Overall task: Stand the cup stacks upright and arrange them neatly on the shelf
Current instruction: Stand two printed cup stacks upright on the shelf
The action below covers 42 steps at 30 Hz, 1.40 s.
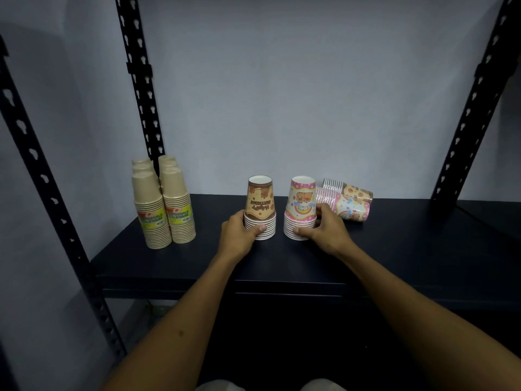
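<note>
Your hands, left [239, 231] and right [324, 228], grip brown stack [260, 210] and pink stack [301, 208], upright mid-frame; next: two toppled stacks [348, 203] behind right.

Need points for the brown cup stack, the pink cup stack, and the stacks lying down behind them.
brown cup stack [260, 206]: head view, printed side of top cup.
pink cup stack [301, 206]: head view, printed side of top cup.
lying stacks [353, 206]: head view, side of the front pink one.
</note>
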{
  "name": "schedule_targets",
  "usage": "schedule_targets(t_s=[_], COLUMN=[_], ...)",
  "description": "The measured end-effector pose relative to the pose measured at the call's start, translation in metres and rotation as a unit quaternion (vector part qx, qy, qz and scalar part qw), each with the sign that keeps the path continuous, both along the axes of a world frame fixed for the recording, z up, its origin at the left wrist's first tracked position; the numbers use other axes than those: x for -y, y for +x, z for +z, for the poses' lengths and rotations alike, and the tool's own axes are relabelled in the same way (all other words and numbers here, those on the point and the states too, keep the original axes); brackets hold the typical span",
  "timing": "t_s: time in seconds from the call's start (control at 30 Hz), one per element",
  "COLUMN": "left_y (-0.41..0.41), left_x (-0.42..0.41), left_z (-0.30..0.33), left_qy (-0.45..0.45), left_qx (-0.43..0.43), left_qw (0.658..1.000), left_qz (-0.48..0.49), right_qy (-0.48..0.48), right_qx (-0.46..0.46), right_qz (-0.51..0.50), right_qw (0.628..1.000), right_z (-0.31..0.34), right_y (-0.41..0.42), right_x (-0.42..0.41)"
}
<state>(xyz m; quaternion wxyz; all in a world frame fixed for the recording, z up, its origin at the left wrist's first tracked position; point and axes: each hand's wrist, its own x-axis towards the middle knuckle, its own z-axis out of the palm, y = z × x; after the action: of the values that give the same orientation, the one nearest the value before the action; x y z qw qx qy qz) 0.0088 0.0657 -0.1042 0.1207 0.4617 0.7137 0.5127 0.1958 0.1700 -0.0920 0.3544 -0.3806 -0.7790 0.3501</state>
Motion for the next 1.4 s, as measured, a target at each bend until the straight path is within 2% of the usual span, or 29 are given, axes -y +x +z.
schedule_targets(t_s=[0.27, 0.47, 0.7, 1.4], left_y=[-0.007, -0.019, -0.018, -0.017], left_x=[-0.011, -0.022, -0.024, -0.015], left_z=[0.009, 0.003, -0.003, -0.007], left_qy=[-0.043, -0.044, -0.001, 0.007], left_qx=[0.010, 0.025, -0.015, -0.021], left_qw=[0.999, 0.999, 1.000, 1.000], left_qz=[0.013, 0.021, 0.020, -0.009], right_qy=[0.024, 0.024, 0.040, 0.009], right_qx=[-0.021, 0.003, -0.028, -0.045], right_qz=[-0.046, -0.011, -0.001, 0.030], right_qw=[0.998, 1.000, 0.999, 0.999], right_z=[-0.008, -0.005, -0.013, -0.018], right_y=[-0.036, -0.036, -0.036, -0.025], right_x=[-0.003, -0.016, -0.020, -0.014])
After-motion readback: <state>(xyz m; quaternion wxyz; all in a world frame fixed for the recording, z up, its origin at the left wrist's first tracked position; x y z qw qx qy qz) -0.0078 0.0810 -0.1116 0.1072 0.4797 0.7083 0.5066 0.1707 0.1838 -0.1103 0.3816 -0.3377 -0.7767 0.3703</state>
